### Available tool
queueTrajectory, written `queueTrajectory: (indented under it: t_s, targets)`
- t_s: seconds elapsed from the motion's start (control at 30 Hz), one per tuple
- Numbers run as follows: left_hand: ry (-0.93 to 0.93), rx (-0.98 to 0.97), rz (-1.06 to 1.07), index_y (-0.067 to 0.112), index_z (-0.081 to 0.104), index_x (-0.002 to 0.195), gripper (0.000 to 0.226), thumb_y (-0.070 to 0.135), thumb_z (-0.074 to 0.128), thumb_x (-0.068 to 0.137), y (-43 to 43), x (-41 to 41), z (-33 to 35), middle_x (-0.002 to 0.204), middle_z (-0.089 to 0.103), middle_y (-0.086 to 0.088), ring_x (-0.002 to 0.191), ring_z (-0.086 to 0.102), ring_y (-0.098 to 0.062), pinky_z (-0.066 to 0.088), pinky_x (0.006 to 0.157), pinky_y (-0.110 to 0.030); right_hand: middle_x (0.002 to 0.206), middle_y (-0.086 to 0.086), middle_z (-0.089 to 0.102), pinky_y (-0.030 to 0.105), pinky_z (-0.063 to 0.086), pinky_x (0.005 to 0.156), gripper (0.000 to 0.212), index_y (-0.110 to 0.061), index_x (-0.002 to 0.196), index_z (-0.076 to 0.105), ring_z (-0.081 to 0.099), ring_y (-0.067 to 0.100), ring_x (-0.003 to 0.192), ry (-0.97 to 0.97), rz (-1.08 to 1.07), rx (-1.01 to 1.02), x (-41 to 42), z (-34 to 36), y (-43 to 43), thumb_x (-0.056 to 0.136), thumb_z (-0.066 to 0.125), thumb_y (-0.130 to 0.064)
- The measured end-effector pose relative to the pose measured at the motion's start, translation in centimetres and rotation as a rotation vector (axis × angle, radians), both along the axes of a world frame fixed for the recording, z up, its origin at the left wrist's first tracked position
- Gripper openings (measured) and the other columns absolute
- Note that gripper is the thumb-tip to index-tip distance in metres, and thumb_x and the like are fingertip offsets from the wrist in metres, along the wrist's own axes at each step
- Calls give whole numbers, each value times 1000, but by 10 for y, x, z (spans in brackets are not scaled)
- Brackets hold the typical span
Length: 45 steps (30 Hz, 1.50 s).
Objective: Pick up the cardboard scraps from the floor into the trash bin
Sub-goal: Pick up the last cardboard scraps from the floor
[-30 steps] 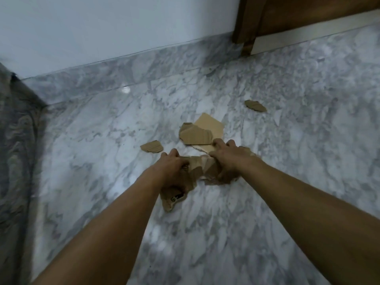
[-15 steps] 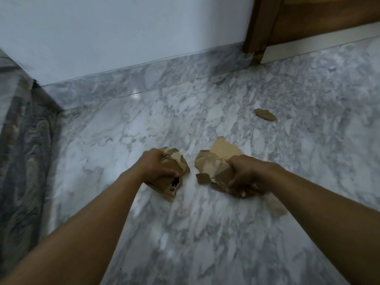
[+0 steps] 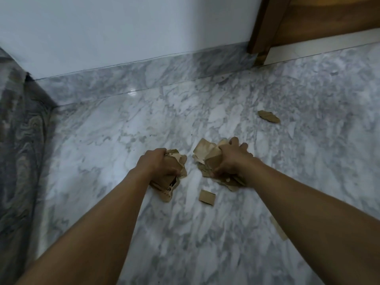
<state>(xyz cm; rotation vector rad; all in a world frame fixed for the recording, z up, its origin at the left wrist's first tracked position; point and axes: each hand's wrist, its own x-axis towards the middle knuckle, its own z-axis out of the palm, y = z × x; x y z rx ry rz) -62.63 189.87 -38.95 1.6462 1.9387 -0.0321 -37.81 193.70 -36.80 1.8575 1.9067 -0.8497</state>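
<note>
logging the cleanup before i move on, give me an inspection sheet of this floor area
surface: glossy grey marble floor
job's things: left wad and right wad of cardboard, both held; small scrap and far scrap loose, not held; trash bin not in view
clutter: pale strip beside the right forearm, unclear what
grippers: left hand grips the left wad, right hand grips the right wad
cables: nothing seen
surroundings: white wall, wooden door frame, patterned cloth at left
</note>
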Motion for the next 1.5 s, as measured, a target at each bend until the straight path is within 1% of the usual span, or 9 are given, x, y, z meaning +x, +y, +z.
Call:
queueTrajectory:
  t_s: [0.2,0.33,0.47,0.67,0.97,1.13,1.23,1.43,1.5]
  targets:
    - [-58,-8,-71,19,59,99,57,56,84,64,-5,3,6,97,59,4,93,57,-19,45,70,-29,134,15,46,48,50,92,123,-22,141,22,53,35,116,211,-265,20,31,-9,-1,48,95,-53]
    - [-97,-4,-198,21,64,111,71,65,82,58,-2,5,11,126,53,8,113,53,-17,45,85,-25,112,6,63,33,52,67,91,-12,119,53,61,22,89,309,-321,-8,41,-6,-7,49,97,-52]
    - [62,-48,-351,26,54,138,90,66,80,61,-6,22,11,159,26,2,139,34,-28,33,110,-36,97,0,73,33,58,72,66,-17,100,72,68,20,88,529,-387,8,68,18,-11,47,99,-46]
    - [189,-62,-190,17,63,114,72,61,82,61,-9,41,6,121,58,-5,98,56,-22,43,73,-30,98,2,78,40,61,83,73,-16,102,77,74,23,94,708,-423,-76,143,62,-37,40,99,-47]
    - [-67,-177,-136,26,69,74,61,75,82,41,-26,33,41,73,71,7,72,67,-11,49,60,-28,128,9,57,40,53,98,96,-17,127,61,59,28,113,216,-437,-195,158,17,-122,45,97,-51]
    - [-68,-259,-321,32,57,130,101,76,80,41,-56,63,48,138,47,20,121,50,-12,44,96,-28,140,11,42,37,50,91,111,-21,142,44,54,32,119,91,-490,-113,144,1,-136,50,95,-54]
    - [-21,-131,-446,26,54,137,85,61,80,65,-77,90,25,145,45,11,130,44,-20,39,105,-32,136,8,56,33,46,82,109,-19,141,45,58,28,117,108,-457,-111,147,-2,-134,51,95,-54]
    - [-6,-50,-307,21,64,81,54,68,79,59,-83,94,3,98,56,-4,102,52,-24,49,75,-31,142,8,54,36,50,90,123,-18,150,38,56,30,122,168,-484,-139,158,-11,-133,48,96,-55]
    - [39,-75,-313,23,64,89,56,69,77,61,-84,96,0,103,50,-2,104,50,-24,46,72,-29,143,9,54,39,51,95,124,-19,151,38,56,30,122,210,-502,-131,159,-14,-134,47,96,-54]
